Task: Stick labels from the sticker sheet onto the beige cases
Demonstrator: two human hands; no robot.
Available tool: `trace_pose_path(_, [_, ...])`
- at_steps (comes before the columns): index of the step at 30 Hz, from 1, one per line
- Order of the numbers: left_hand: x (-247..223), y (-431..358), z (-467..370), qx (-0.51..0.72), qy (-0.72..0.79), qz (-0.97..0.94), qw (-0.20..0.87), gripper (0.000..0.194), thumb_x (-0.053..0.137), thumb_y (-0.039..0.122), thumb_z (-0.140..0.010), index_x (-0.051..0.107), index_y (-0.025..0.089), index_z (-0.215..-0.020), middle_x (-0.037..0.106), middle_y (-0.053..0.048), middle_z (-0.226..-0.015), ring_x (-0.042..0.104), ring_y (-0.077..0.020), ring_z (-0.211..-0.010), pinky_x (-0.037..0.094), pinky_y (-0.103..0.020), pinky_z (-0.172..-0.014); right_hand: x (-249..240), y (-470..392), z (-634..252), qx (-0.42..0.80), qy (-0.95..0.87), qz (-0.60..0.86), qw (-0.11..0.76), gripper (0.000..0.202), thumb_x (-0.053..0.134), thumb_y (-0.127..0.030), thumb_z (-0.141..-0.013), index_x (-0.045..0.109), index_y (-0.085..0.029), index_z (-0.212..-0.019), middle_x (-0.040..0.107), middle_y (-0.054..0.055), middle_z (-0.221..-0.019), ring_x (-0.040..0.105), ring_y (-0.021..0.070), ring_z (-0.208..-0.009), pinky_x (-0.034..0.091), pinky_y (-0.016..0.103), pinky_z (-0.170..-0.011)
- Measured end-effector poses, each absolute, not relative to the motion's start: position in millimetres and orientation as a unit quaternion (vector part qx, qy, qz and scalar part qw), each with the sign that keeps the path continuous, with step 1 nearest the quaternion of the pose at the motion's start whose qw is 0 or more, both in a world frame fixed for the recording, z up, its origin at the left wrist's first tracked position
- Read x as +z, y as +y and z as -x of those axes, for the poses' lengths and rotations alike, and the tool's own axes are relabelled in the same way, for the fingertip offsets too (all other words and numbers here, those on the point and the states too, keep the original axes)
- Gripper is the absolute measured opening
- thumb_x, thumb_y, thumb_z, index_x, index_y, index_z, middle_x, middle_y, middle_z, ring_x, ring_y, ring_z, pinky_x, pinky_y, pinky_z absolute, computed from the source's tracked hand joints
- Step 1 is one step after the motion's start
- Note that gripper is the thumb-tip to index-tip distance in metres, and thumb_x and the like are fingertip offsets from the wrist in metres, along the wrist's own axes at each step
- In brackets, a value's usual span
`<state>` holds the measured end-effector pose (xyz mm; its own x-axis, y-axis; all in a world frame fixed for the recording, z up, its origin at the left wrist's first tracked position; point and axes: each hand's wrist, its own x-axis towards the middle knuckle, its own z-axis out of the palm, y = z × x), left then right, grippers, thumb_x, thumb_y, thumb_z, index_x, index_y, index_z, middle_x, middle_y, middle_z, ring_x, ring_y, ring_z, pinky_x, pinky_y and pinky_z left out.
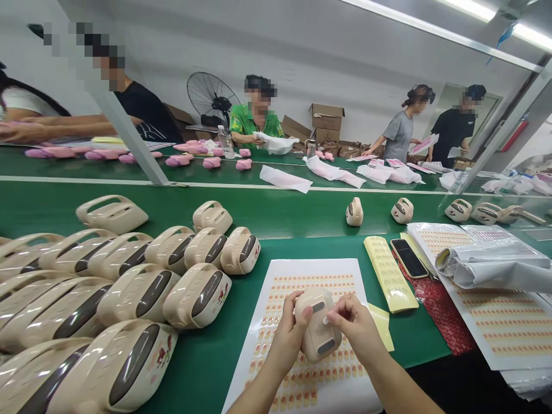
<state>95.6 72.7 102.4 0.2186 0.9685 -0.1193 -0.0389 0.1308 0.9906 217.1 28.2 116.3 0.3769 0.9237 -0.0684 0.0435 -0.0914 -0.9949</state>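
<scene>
My left hand (288, 329) grips a beige plastic device (319, 325) by its side, thumb across its face. The device is rounded, with two dark grey oblong pads on the side turned to me. At its right edge, my right hand (351, 322) is closed in a pinch. Something small and whitish shows by those fingertips, too small to name. Under both hands lies a white sheet (314, 265) with rows of small orange-and-yellow stickers. To the left stand many matching beige devices (197, 296) with carry handles and dark oval panels; some show a red printed design.
A yellow sticker sheet (390, 273), a phone (409, 258) and red bubble wrap (445, 310) lie to the right, beside more sticker sheets (509, 322) and rolled plastic (495, 270). More devices stand on the green belt (297, 213) beyond. Several people work across it.
</scene>
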Motion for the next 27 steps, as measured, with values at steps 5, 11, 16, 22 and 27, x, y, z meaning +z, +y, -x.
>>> trace_pose_path(5, [101.2, 72.9, -95.9, 0.429, 0.462, -0.502, 0.592, 0.044, 0.049, 0.059, -0.069, 0.047, 0.024, -0.096, 0.056, -0.003, -0.093, 0.053, -0.0251, -0.086, 0.041, -0.035, -0.076, 113.1, 26.2, -211.9, 0.32, -0.426, 0.624, 0.572, 0.02, 0.063, -0.037, -0.066, 0.056, -0.02, -0.058, 0.044, 0.001, -0.071, 0.043, 0.0138, -0.062, 0.039, 0.027, -0.056])
trace_pose_path(11, [93.7, 75.7, -96.8, 0.433, 0.473, -0.497, 0.585, 0.05, 0.051, 0.064, -0.067, 0.049, 0.024, -0.097, 0.058, -0.004, -0.095, 0.053, -0.0271, -0.091, 0.04, -0.038, -0.081, 105.0, 21.3, -201.3, 0.278, -0.433, 0.587, 0.624, 0.022, 0.059, -0.04, -0.072, 0.055, -0.02, -0.062, 0.047, 0.002, -0.072, 0.046, 0.0144, -0.065, 0.041, 0.027, -0.059])
trace_pose_path(16, [87.0, 78.0, -90.6, 0.405, 0.464, -0.361, 0.7, 0.06, 0.054, 0.065, -0.064, 0.056, 0.021, -0.104, 0.066, -0.007, -0.093, 0.058, -0.0313, -0.092, 0.047, -0.041, -0.077, 98.3, 18.2, -263.4, 0.231, -0.305, 0.656, 0.65, 0.032, 0.053, -0.052, -0.071, 0.054, -0.02, -0.069, 0.055, 0.002, -0.07, 0.052, 0.0152, -0.065, 0.044, 0.029, -0.063])
trace_pose_path(22, [85.9, 79.4, -66.9, 0.424, 0.42, -0.156, 0.787, 0.059, 0.053, 0.065, -0.064, 0.057, 0.032, -0.114, 0.072, 0.001, -0.098, 0.052, -0.0328, -0.112, 0.049, -0.044, -0.084, 80.0, 0.7, -375.6, 0.127, -0.215, 0.775, 0.58, 0.033, 0.058, -0.051, -0.059, 0.053, -0.018, -0.059, 0.058, 0.005, -0.062, 0.053, 0.0199, -0.059, 0.043, 0.032, -0.055])
trace_pose_path(27, [80.8, 76.1, -50.8, 0.469, 0.407, -0.151, 0.769, 0.054, 0.061, 0.056, -0.063, 0.057, 0.037, -0.113, 0.07, 0.003, -0.104, 0.043, -0.0334, -0.121, 0.046, -0.047, -0.09, 76.0, 2.3, -389.0, 0.048, -0.241, 0.833, 0.496, 0.018, 0.061, -0.034, -0.06, 0.059, -0.017, -0.057, 0.059, 0.012, -0.077, 0.054, 0.0291, -0.082, 0.041, 0.045, -0.077])
